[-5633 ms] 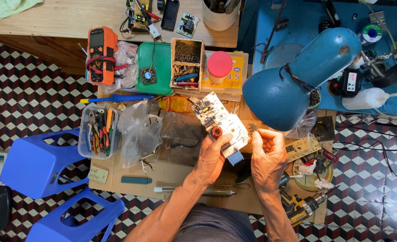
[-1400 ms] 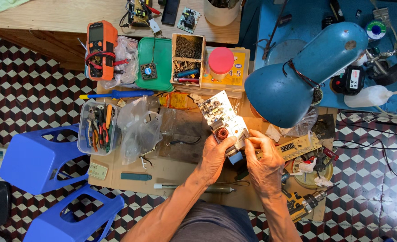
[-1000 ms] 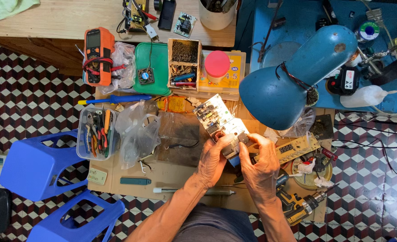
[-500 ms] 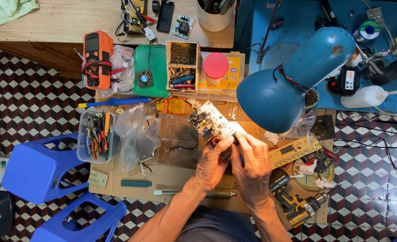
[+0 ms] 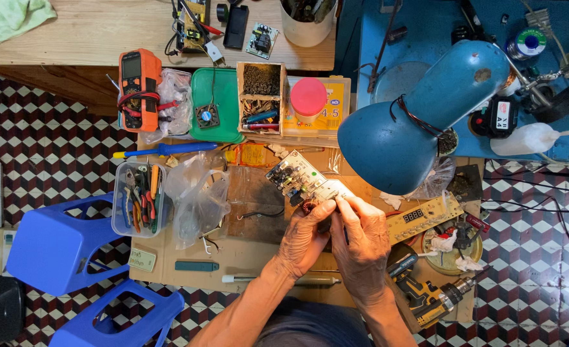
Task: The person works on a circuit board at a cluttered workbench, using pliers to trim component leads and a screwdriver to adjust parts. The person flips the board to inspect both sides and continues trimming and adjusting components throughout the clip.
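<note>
My left hand point(image 5: 305, 236) and my right hand point(image 5: 361, 239) are pressed together over the near end of a pale circuit board point(image 5: 295, 180) studded with dark components. Both hands grip that board, which tilts up and away to the left under the blue desk lamp point(image 5: 419, 115). Fingers of both hands hide the board's near end. A second, long tan circuit board point(image 5: 424, 217) with a small display lies just right of my right hand.
A cordless drill point(image 5: 429, 297) lies at the bench's front right. To the left sit crumpled clear plastic bags point(image 5: 198, 196), a clear tub of pliers point(image 5: 138, 199), a blue screwdriver point(image 5: 165, 150), an orange multimeter point(image 5: 139, 90) and a green tray point(image 5: 215, 106). Blue plastic stools point(image 5: 59, 247) stand on the floor.
My right hand, apart from the board at first, has closed in beside my left hand on the board. The board has lowered and swung leftward.
</note>
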